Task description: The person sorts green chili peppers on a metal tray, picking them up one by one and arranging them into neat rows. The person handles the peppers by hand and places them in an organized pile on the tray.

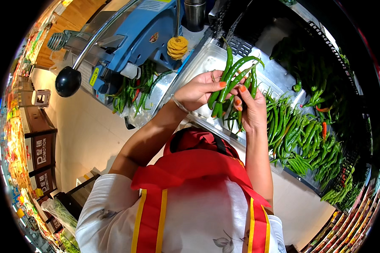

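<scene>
Several long green chili peppers (229,76) are gathered between my two hands, above a pale metal tray. My left hand (202,90) grips the bunch, its thumb lying across the peppers. Close against it on the right, my right hand (251,107) holds more green peppers between thumb and fingers, their tips hanging below. The tray (209,52) lies under my hands. To the right, bundles of green chili peppers (288,126) lie in rows, with a few red ones among them.
A blue machine (142,34) with a black-knobbed lever (68,81) stands at the upper left, loose peppers (129,91) beside its base. A roll of yellow tape (177,48) hangs on its rod. Black plastic crates (239,46) and a steel canister (194,15) are behind the tray.
</scene>
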Demonstrator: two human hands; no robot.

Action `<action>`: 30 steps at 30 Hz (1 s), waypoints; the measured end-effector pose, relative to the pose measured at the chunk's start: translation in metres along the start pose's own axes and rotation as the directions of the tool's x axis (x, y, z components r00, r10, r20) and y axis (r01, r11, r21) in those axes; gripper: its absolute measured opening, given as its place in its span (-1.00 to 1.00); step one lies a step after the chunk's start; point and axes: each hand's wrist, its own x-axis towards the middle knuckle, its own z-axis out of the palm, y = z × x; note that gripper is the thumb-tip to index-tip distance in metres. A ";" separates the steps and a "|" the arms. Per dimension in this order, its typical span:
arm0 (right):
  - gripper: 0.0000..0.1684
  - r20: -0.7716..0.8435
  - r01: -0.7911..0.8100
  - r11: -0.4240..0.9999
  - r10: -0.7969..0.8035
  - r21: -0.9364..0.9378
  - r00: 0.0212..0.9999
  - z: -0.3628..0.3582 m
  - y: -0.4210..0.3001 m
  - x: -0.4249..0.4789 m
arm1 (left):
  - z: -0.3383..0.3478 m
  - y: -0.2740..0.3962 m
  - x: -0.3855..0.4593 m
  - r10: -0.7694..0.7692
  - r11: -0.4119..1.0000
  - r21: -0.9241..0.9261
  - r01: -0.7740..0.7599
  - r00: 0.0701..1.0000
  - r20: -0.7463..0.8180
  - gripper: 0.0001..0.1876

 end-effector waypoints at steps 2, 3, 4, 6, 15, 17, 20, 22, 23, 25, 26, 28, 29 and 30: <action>-0.79 -0.010 0.013 0.998 -0.014 -0.056 1.000 -0.002 0.002 0.003 | 0.000 -0.001 0.001 0.016 0.999 0.041 -0.016 1.000 0.005 -0.58; -0.81 -0.019 0.010 0.998 -0.011 -0.065 1.000 -0.002 0.003 0.004 | 0.000 -0.002 0.002 0.025 0.998 0.062 -0.025 1.000 0.007 -0.57; -0.82 -0.027 0.007 0.997 -0.009 -0.074 1.000 -0.003 0.003 0.005 | 0.004 -0.001 0.001 0.044 0.995 0.095 -0.042 0.999 -0.028 -0.59; -0.84 -0.011 0.017 0.999 -0.017 -0.047 1.000 -0.006 0.005 0.006 | 0.006 0.000 0.000 0.059 0.988 0.146 -0.053 0.997 -0.039 -0.60; -0.73 0.033 0.040 0.993 -0.037 -0.108 0.999 -0.025 -0.018 0.008 | -0.011 0.004 0.002 0.066 0.990 0.134 -0.045 0.986 -0.154 -0.64; -0.74 0.063 -0.007 1.000 0.007 0.001 0.998 -0.027 -0.021 0.005 | -0.015 0.005 0.002 0.072 0.996 0.058 -0.065 0.988 -0.136 -0.65; -0.76 0.149 -0.104 0.978 0.077 0.182 0.986 -0.035 -0.024 0.003 | -0.015 0.008 0.000 0.070 0.997 -0.033 -0.075 0.987 -0.142 -0.69; -0.78 0.130 -0.109 0.957 0.076 0.267 0.989 -0.035 -0.024 0.001 | -0.013 0.010 -0.001 0.051 0.997 -0.054 -0.061 0.985 -0.166 -0.70; -0.79 0.133 -0.087 0.970 0.057 0.227 0.989 -0.036 -0.023 0.001 | -0.013 0.010 -0.001 0.042 0.996 -0.064 -0.054 0.983 -0.178 -0.70; -0.81 0.142 -0.037 0.989 0.016 0.145 0.990 -0.040 -0.023 0.001 | -0.013 0.010 -0.001 0.048 0.996 -0.070 -0.060 0.986 -0.161 -0.70; -0.83 0.114 -0.017 0.990 0.000 0.143 0.993 -0.040 -0.023 0.001 | -0.014 0.010 -0.002 0.051 0.995 -0.073 -0.062 0.987 -0.152 -0.70; -0.82 0.021 0.019 0.997 -0.020 0.072 1.000 -0.035 -0.025 0.000 | -0.014 0.009 -0.002 0.048 0.995 -0.080 -0.060 0.988 -0.145 -0.70; -0.82 -0.027 0.035 0.999 -0.034 0.035 0.999 -0.032 -0.026 0.000 | -0.014 0.009 -0.003 0.047 0.995 -0.084 -0.059 0.989 -0.141 -0.70; -0.78 -0.080 0.085 0.996 -0.085 -0.005 0.993 -0.027 -0.027 -0.001 | -0.011 0.010 -0.003 0.029 0.993 -0.111 -0.046 0.988 -0.149 -0.70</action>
